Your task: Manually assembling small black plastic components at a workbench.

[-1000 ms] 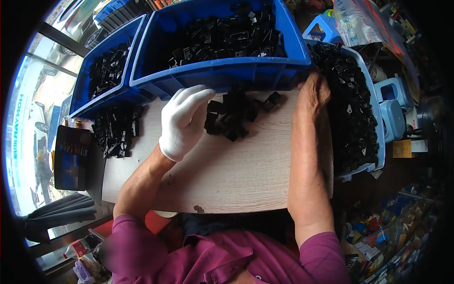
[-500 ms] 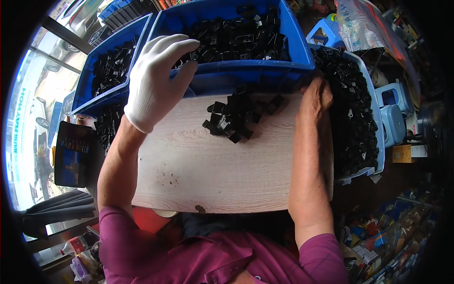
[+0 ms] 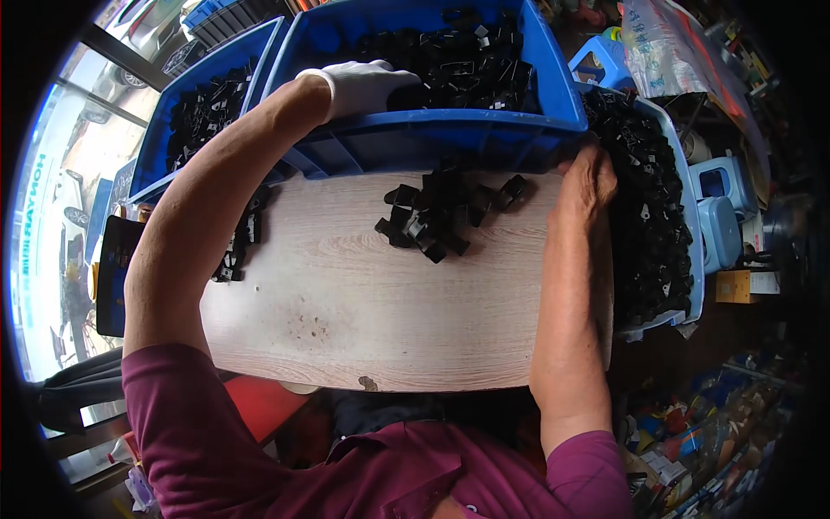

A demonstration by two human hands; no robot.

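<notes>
My left hand [image 3: 367, 89], in a white knit glove, reaches over the near wall of a large blue bin [image 3: 441, 138]. Its fingers stretch out over the small black plastic parts [image 3: 471, 73] inside, and the fingertips are partly lost among them. Bare, my right hand [image 3: 590, 182] is at the bin's near right corner. Its fingers are curled against that corner, partly hidden. A loose pile of similar black parts [image 3: 432, 212] lies on the wood-grain table [image 3: 389, 311] in front of the bin.
A smaller blue bin [image 3: 145, 186] of black parts stands at the far left. To the right is a pale blue tub [image 3: 683, 186], also filled with them. More black parts [image 3: 246, 229] lie beside my left forearm. Light blue stools [image 3: 718, 229] stand beyond the tub.
My left hand has moved forward and right, from above the bin's near left edge down into the large bin. My right hand stays at the bin's corner. The view has shifted slightly.
</notes>
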